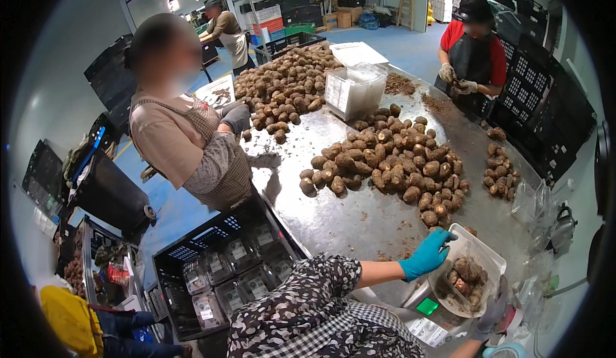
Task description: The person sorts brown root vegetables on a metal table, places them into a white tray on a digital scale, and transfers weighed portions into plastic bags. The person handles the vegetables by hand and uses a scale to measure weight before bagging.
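My left hand (426,256), in a teal glove, is at the left rim of a white tray (489,250), its fingers stretched out over the edge. My right hand (493,308), in a grey glove, closes around the tray's near right edge; its fingers are partly hidden. Several brown taro corms (468,279) lie in the tray, in what looks like a clear plastic box. Beneath the tray is a weighing scale (420,318) with a lit green display. A large heap of taro corms (407,159) lies on the metal table (359,220) beyond my hands.
A black crate (168,260) with clear packed boxes (239,253) stands at my left. Farther off are another taro heap (289,78) and stacked clear containers (355,93). A co-worker (186,120) stands left of the table, another (473,53) at its far right. Clear bags (532,204) lie right.
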`<control>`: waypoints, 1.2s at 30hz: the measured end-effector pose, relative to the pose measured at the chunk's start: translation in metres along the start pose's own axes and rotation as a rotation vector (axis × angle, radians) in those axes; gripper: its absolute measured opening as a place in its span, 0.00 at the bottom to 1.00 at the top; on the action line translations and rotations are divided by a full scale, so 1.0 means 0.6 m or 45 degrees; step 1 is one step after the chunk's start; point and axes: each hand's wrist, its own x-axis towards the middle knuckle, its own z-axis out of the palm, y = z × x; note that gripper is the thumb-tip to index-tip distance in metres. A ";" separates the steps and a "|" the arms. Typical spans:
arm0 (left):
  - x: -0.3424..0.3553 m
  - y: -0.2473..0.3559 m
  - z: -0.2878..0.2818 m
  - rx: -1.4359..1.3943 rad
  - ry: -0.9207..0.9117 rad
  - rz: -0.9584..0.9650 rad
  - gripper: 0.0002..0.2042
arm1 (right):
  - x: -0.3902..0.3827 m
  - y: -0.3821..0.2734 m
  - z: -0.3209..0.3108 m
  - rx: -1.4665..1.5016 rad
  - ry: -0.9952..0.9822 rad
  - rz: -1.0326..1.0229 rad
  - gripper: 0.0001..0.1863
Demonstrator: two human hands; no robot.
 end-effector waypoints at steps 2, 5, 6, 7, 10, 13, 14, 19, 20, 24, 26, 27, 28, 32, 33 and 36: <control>-0.019 -0.007 0.015 0.121 -0.074 0.265 0.25 | -0.034 -0.033 0.022 -0.300 -0.156 -0.128 0.27; -0.055 -0.007 0.031 0.307 -0.348 0.381 0.30 | -0.080 -0.013 0.045 -0.552 -0.084 -0.152 0.24; -0.063 -0.009 0.036 0.365 -0.463 0.379 0.31 | -0.091 -0.007 0.050 -0.609 -0.008 -0.136 0.24; -0.066 -0.014 0.037 0.240 -0.503 0.308 0.33 | -0.095 -0.004 0.045 -0.556 0.080 -0.045 0.22; -0.083 -0.013 0.046 0.139 -0.218 0.217 0.33 | -0.083 -0.017 0.048 -0.386 0.356 0.232 0.18; -0.084 -0.028 0.056 -0.111 -0.264 -0.270 0.28 | -0.074 -0.009 0.024 -0.565 0.268 0.386 0.17; -0.080 -0.034 0.057 -0.249 -0.329 -0.478 0.27 | -0.075 0.008 0.014 -0.578 0.211 0.424 0.18; -0.047 -0.009 0.043 -0.405 -0.412 -0.832 0.24 | -0.087 0.017 0.009 0.585 0.310 0.810 0.21; -0.046 -0.011 0.045 -0.396 -0.423 -0.826 0.23 | -0.091 0.024 0.007 0.703 0.305 0.823 0.22; -0.041 -0.018 0.047 -0.435 -0.436 -0.849 0.22 | -0.082 -0.010 -0.002 0.656 0.052 0.814 0.22; -0.036 -0.015 0.047 -0.464 -0.442 -0.876 0.21 | -0.088 0.011 -0.007 0.830 0.093 0.814 0.22; -0.035 -0.013 0.046 -0.471 -0.443 -0.892 0.21 | -0.087 0.006 -0.004 0.857 0.074 0.796 0.22; -0.036 -0.013 0.046 -0.478 -0.444 -0.908 0.21 | -0.084 -0.002 -0.001 0.883 0.054 0.777 0.23; -0.037 -0.027 0.042 -0.446 -0.477 -0.936 0.16 | -0.082 0.020 -0.013 0.917 -0.217 0.717 0.20; -0.026 -0.001 0.025 -0.497 -0.530 -1.031 0.16 | -0.086 0.032 -0.020 0.887 -0.213 0.766 0.21; -0.027 -0.003 0.026 -0.320 -0.575 -0.892 0.13 | -0.113 0.076 -0.037 0.268 -0.138 0.677 0.22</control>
